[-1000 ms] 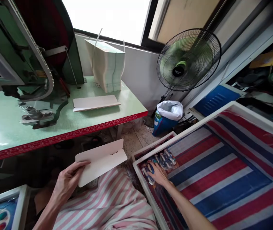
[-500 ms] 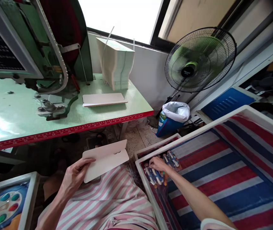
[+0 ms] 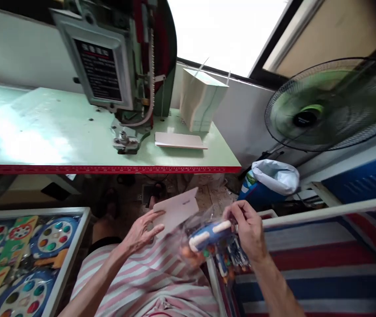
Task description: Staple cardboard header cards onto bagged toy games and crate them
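Observation:
My left hand (image 3: pixel 144 231) has its thumb and fingertips at the left edge of a folded white card (image 3: pixel 176 211), which hangs partly opened over my lap and has a small slot in it. My right hand (image 3: pixel 249 226) pinches the top of a clear plastic bag. Inside is a blue-and-white toy (image 3: pixel 209 235) with orange and green parts, a little blurred by motion. The bag is close in front of the card and covers its lower right part. More bagged toys (image 3: pixel 237 253) lie beneath my right hand, in the striped-lined crate.
A stapling machine (image 3: pixel 125 141) stands on the pale green table (image 3: pixel 85 149), with a folded card stack (image 3: pixel 181 141) and a tall card block (image 3: pixel 201 101) beside it. A fan (image 3: pixel 306 116) and a white sack (image 3: pixel 275 174) are at right. The left crate (image 3: pixel 75 246) holds carded toys.
My right hand has lifted a bagged toy out of the striped crate and brought it left to the card. The view has turned left, showing more of the left crate.

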Tool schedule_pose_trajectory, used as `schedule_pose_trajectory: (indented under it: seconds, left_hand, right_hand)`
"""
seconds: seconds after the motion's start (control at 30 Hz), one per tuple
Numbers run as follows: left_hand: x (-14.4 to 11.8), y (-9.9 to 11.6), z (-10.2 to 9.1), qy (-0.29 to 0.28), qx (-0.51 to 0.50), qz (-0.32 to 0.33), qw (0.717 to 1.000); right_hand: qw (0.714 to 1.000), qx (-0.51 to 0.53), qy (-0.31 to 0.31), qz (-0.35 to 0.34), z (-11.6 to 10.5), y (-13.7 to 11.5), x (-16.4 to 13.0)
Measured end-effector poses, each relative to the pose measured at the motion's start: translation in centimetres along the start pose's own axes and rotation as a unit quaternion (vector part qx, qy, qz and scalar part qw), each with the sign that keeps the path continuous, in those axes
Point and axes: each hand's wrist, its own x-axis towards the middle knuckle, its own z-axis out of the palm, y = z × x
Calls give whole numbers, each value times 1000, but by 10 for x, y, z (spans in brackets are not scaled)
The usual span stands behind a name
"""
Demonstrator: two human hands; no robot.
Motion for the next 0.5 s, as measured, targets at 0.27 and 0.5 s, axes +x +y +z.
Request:
schedule_pose_trajectory:
  seconds: [0.27, 0.5]
  left_hand:
    - [-25, 0, 3, 91, -193, -64, 975]
    - [-28, -9, 21, 231, -206, -151, 939]
  right_hand:
    - [986, 116, 74, 89, 118, 50, 11]
    - [998, -27, 42, 28, 133, 73, 5]
